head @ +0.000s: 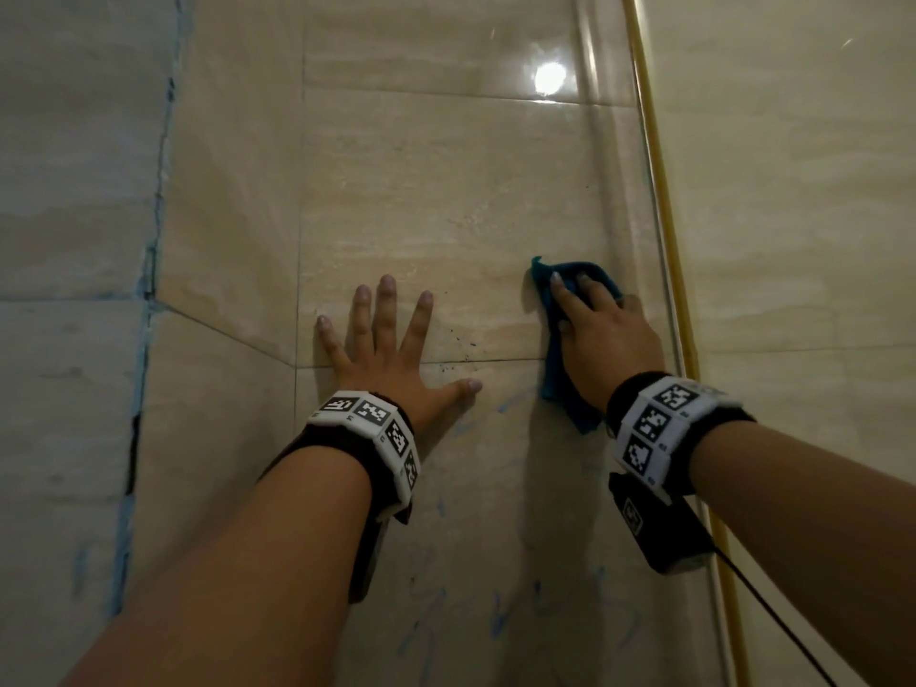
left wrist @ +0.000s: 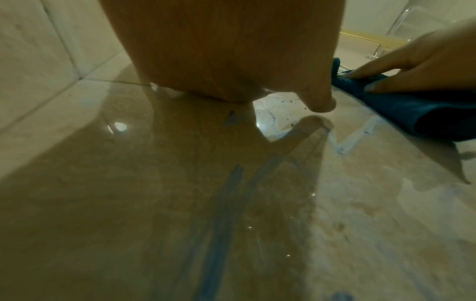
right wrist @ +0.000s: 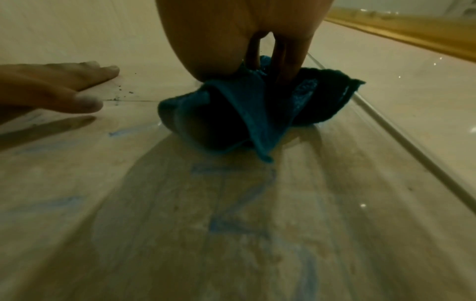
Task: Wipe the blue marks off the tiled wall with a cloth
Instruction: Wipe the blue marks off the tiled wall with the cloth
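Note:
My right hand (head: 602, 329) presses a dark blue cloth (head: 557, 384) flat against the beige tiled wall (head: 446, 215), fingers straight over it; the cloth (right wrist: 247, 114) bunches and hangs below the palm. To its left, my left hand (head: 391, 339) rests spread on the wall, holding nothing. Faint blue marks (head: 510, 404) run across the tile below both hands, with more blue marks (head: 500, 617) lower down. In the left wrist view a blue streak (left wrist: 221, 213) crosses the glossy tile, and the cloth (left wrist: 412, 110) lies at the right. Small dark specks (head: 461, 344) dot the grout line between the hands.
A gold trim strip (head: 664, 215) runs down the wall just right of the cloth, with a clear glass edge (head: 609, 141) beside it. At the left, a wall corner (head: 153, 270) has blue-stained grout. A lamp reflection (head: 549, 77) shines high on the tile.

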A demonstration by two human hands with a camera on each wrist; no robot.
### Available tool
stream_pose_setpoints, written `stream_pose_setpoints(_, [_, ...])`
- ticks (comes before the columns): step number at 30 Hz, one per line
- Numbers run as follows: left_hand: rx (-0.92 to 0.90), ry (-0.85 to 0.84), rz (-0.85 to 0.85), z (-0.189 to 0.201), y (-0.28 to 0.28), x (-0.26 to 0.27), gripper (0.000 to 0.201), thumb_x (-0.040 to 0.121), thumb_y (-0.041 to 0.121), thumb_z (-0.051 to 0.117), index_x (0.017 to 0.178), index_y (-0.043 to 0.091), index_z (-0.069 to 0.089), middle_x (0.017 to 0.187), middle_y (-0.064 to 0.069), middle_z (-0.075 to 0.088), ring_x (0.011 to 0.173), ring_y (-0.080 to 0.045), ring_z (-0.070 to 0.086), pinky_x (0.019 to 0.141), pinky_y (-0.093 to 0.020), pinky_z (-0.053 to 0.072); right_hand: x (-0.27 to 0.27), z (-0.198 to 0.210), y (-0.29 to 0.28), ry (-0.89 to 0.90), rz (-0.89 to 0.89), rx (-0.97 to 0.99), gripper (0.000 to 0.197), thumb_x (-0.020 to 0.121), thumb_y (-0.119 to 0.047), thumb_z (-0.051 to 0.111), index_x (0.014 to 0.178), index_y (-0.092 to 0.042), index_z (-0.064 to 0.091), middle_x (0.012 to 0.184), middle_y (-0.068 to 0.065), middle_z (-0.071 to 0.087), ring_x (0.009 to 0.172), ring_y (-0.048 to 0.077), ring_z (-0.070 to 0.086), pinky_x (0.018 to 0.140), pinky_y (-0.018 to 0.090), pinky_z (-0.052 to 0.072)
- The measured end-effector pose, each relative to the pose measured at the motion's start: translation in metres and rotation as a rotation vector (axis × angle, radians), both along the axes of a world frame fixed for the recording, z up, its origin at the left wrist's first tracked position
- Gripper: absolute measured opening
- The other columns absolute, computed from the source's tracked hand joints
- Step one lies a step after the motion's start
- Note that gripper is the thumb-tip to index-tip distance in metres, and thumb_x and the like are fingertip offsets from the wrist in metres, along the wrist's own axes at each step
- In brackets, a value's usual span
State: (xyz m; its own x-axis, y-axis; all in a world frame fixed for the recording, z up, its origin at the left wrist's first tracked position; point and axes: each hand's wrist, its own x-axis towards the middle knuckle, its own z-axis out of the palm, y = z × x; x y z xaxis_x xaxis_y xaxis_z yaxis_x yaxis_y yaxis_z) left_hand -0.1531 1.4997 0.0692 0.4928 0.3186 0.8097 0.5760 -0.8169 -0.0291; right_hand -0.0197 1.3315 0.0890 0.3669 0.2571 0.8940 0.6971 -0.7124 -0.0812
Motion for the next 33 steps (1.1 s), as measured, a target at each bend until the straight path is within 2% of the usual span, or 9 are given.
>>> stream_pose_setpoints(6, [-0.003,0.012,0.001,0.001,0.000,0.000,0.102,0.074,0.087,0.024,0.140,0.037,-0.034,0.143,-0.001,-0.049,0.136,-0.027,-0.039,0.109,-0.061,-0.018,0.003,-0.016,0.000,0.013,0.001,0.004,0.051,0.104,-0.030,0.024,0.151,-0.035,0.005,0.159,-0.004,0.011,0.129,0.035,0.028,0.101,0.042,0.039])
stream_pose_setpoints(12, [0.001,0.001,-0.002,0.001,0.001,0.001,0.103,0.073,0.088,0.025,0.140,0.037,-0.035,0.143,-0.001,-0.049,0.136,-0.027,-0.040,0.108,-0.061,-0.019,0.005,0.016,-0.005,-0.010,0.077,-0.027,0.054,0.103,-0.023,0.030,0.152,-0.031,0.009,0.159,-0.001,0.013,0.135,0.035,0.023,0.108,0.040,0.030])
stream_pose_setpoints(14, [0.004,-0.008,-0.010,0.001,0.002,0.001,0.102,0.073,0.088,0.025,0.139,0.038,-0.035,0.143,-0.001,-0.050,0.135,-0.027,-0.040,0.108,-0.061,-0.020,0.002,0.021,-0.004,-0.048,0.140,0.028,0.053,0.101,-0.017,0.037,0.150,-0.025,0.019,0.154,0.005,0.028,0.132,0.033,0.029,0.104,0.040,0.032])
stream_pose_setpoints(17, [0.000,-0.005,-0.019,0.001,0.002,0.001,0.101,0.074,0.087,0.025,0.137,0.038,-0.037,0.143,-0.001,-0.050,0.135,-0.027,-0.040,0.108,-0.061,-0.020,0.002,0.017,-0.002,-0.226,0.175,0.034,0.040,0.096,-0.011,0.047,0.136,-0.016,0.044,0.132,0.012,0.053,0.117,0.034,0.044,0.084,0.041,0.043])
stream_pose_setpoints(19, [-0.003,-0.002,-0.015,0.001,0.002,0.001,0.102,0.073,0.087,0.025,0.136,0.038,-0.037,0.142,-0.001,-0.050,0.135,-0.027,-0.041,0.108,-0.062,-0.020,0.006,0.011,-0.001,-0.375,0.134,-0.045,0.029,0.089,-0.007,0.058,0.118,-0.010,0.060,0.119,0.016,0.061,0.103,0.039,0.051,0.078,0.044,0.045])
stream_pose_setpoints(22, [0.000,-0.004,-0.009,0.001,0.001,0.001,0.102,0.073,0.087,0.025,0.137,0.038,-0.037,0.142,-0.001,-0.050,0.135,-0.027,-0.041,0.108,-0.061,-0.020,0.014,0.011,0.002,-0.438,0.129,0.000,0.021,0.079,-0.006,0.070,0.099,-0.005,0.067,0.109,0.020,0.060,0.089,0.043,0.055,0.073,0.048,0.048])
stream_pose_setpoints(26, [0.008,-0.017,-0.014,-0.001,0.002,0.002,0.101,0.073,0.087,0.026,0.135,0.039,-0.038,0.142,0.000,-0.050,0.135,-0.026,-0.041,0.108,-0.061,-0.020,0.015,0.023,0.007,-0.389,0.223,0.046,0.029,0.089,-0.007,0.059,0.118,-0.003,0.059,0.124,0.019,0.053,0.099,0.042,0.053,0.079,0.047,0.050])
stream_pose_setpoints(30, [0.013,-0.021,-0.003,0.000,0.003,0.003,0.100,0.074,0.087,0.024,0.132,0.038,-0.041,0.142,-0.001,-0.050,0.134,-0.027,-0.041,0.108,-0.062,-0.019,0.006,0.042,0.015,-0.262,0.282,0.139,0.043,0.096,-0.012,0.049,0.139,-0.016,0.047,0.144,0.011,0.043,0.121,0.036,0.044,0.103,0.041,0.036])
stream_pose_setpoints(33, [0.008,-0.021,-0.004,0.000,0.004,0.004,0.097,0.075,0.087,0.021,0.131,0.039,-0.041,0.143,-0.001,-0.050,0.135,-0.027,-0.041,0.108,-0.062,-0.020,-0.007,0.036,0.026,-0.243,0.309,0.046,0.042,0.100,-0.015,0.044,0.141,-0.021,0.044,0.151,0.008,0.036,0.124,0.035,0.041,0.106,0.038,0.031])
